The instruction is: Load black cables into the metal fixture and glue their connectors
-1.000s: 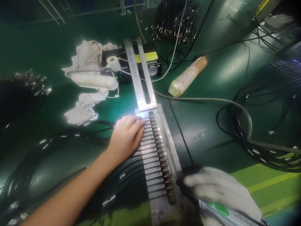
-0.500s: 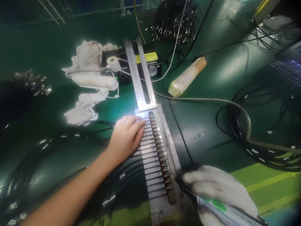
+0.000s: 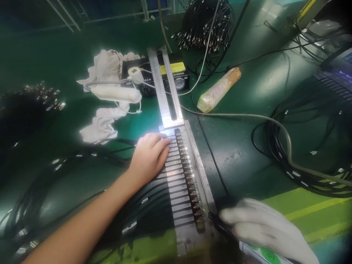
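My left hand [image 3: 148, 154], bare, lies across the far end of a slotted metal fixture [image 3: 183, 236], its fingers extended over the slots. Black cables lie in the slots, and their stripped ends with small orange and pale wires [image 3: 189, 176] show in a row along the dark channel. In a white glove, my right hand [image 3: 269, 223] is closed around a white printed tube [image 3: 258, 253] with a green spot. The tube's black front end [image 3: 220, 223] points at the fixture's near right edge. Part of the tube is hidden by the glove and the frame edge.
A black dispenser box [image 3: 180, 79] with a dial stands behind a slotted metal bar [image 3: 161, 93]. White cloths [image 3: 103, 124] and a white tubular object [image 3: 117, 94] lie left. A wrapped block [image 3: 218, 90] and coiled black cables [image 3: 277, 146] lie right; bundled cables [image 3: 203, 25] sit behind.
My right hand and the tube have moved slightly right and down, away from the fixture. My left hand stays at the same place on the fixture. The view has shifted a little.
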`<action>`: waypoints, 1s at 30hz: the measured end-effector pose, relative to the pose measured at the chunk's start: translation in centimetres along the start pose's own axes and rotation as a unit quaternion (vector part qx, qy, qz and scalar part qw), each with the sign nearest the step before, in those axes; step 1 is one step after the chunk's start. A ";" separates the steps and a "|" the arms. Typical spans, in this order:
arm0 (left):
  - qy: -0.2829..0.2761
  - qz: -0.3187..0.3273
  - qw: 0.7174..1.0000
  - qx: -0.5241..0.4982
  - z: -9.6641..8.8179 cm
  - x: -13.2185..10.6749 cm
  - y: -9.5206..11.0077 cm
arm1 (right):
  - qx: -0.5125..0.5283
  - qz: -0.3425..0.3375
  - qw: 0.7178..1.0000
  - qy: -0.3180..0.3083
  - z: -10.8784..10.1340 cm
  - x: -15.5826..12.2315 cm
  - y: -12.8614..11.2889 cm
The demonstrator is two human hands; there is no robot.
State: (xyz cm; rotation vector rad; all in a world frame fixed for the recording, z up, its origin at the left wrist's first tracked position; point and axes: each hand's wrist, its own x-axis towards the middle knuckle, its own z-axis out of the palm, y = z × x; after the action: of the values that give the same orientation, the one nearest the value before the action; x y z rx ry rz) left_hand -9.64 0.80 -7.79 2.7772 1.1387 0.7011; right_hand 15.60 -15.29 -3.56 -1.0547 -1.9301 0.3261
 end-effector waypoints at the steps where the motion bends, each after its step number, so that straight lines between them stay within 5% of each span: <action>1: 0.001 0.000 1.000 0.001 0.0 0.0 0.0 | 0.002 0.003 1.000 -0.003 0.1 -0.1 0.0; 11: 0.008 0.013 1.000 0.007 0.0 0.1 0.0 | 0.027 0.061 0.998 0.004 0.9 -0.5 -1.3; 30: 0.005 0.012 1.000 0.007 0.0 0.1 0.0 | 0.033 0.062 0.998 0.002 0.9 -0.5 -1.4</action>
State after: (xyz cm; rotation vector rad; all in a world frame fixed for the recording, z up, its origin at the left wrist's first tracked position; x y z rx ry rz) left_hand -9.55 0.91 -7.79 2.8057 1.1193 0.7130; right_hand 14.28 -16.38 -3.58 -1.1330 -1.8408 0.4536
